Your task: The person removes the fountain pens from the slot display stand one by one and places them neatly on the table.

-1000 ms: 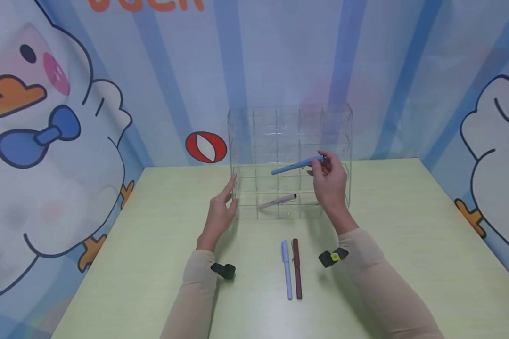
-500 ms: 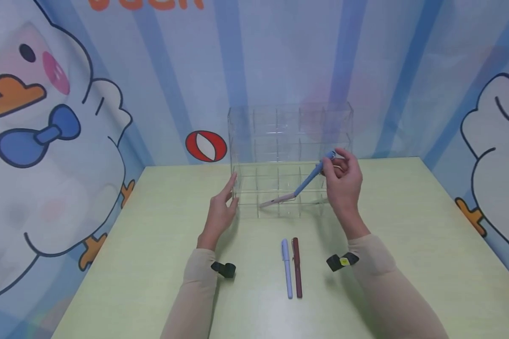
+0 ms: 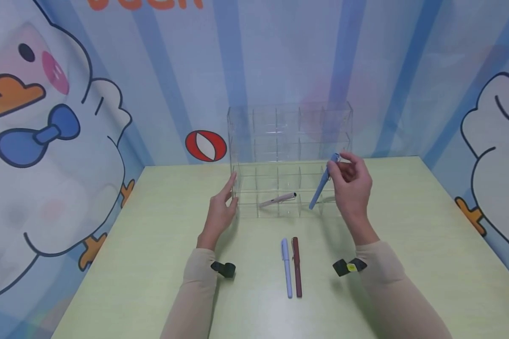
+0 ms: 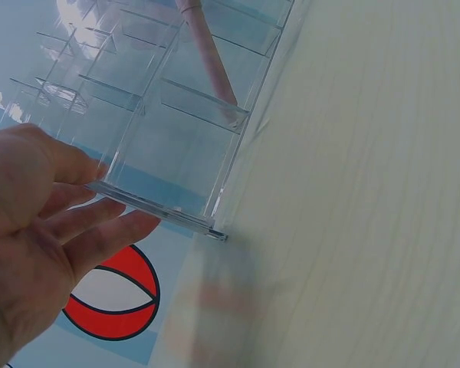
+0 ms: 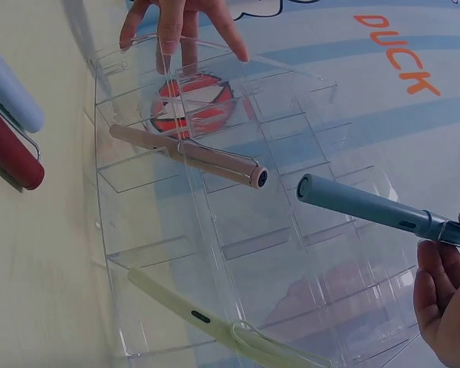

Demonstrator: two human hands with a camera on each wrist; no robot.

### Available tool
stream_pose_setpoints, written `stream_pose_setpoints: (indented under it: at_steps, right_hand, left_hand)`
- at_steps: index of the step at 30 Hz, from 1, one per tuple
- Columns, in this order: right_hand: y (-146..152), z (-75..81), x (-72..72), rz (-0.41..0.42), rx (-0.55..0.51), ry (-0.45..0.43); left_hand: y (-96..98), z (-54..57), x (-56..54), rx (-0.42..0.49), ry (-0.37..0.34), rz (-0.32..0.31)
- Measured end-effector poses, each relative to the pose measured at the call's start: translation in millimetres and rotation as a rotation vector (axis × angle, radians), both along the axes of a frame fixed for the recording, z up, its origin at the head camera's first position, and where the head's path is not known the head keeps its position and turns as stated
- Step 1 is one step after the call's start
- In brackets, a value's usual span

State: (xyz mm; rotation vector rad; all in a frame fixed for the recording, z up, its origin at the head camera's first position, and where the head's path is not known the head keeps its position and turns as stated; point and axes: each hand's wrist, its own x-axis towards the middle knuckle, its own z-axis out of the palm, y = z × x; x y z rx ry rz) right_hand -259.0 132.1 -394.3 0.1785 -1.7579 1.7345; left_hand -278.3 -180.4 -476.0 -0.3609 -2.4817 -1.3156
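A transparent tiered pen rack (image 4: 157, 211) stands on the table with several compartments. My left hand (image 3: 220, 214) rests on its left side, fingers extended along the side panel. My right hand (image 3: 354, 188) pinches a blue pen (image 3: 319, 190) near its upper end. The pen slants down to the left, its lower end over the rack's front row, right of the middle; whether it touches the rack I cannot tell. A pale pink pen (image 3: 275, 201) leans in a front compartment. Another pen, light green (image 5: 215, 326), leans in a front compartment farther right, mostly hidden in the head view.
A lavender pen (image 3: 287, 268) and a dark red pen (image 3: 297, 267) lie side by side on the table (image 3: 165, 235) before the rack. Right behind the rack hangs a printed blue striped backdrop (image 3: 186, 70).
My right hand has moved right and slightly down. The blue pen has swung from nearly level to steep, its lower end dropping towards the front row. My left hand stays put.
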Motion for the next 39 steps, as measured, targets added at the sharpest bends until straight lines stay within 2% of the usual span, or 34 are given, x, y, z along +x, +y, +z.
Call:
stream_pose_setpoints:
  at_steps: [8,15,24,30,39]
  right_hand:
    - [7.4,1.6,7.3,0.032,0.056,-0.023]
    - [15.9,4.1,12.2,0.088,0.169,-0.110]
    - [26.2,10.1,18.2,0.228,0.305,-0.269]
    - [31.8,13.5,21.2,0.309,0.402,-0.314]
    - [38.3,10.8,21.0,0.415,0.426,-0.375]
  left_hand:
    - [0.0,0.2,0.1,0.001,-0.006,-0.003]
    - [0.3,1.1,-0.8,0.007,0.012,-0.002]
    - [0.7,1.4,0.7,0.002,0.009,-0.004]
    - [0.3,0.0,0.7,0.012,0.009,-0.012]
    - [0.1,-0.4,0.7,0.014,-0.003,-0.006]
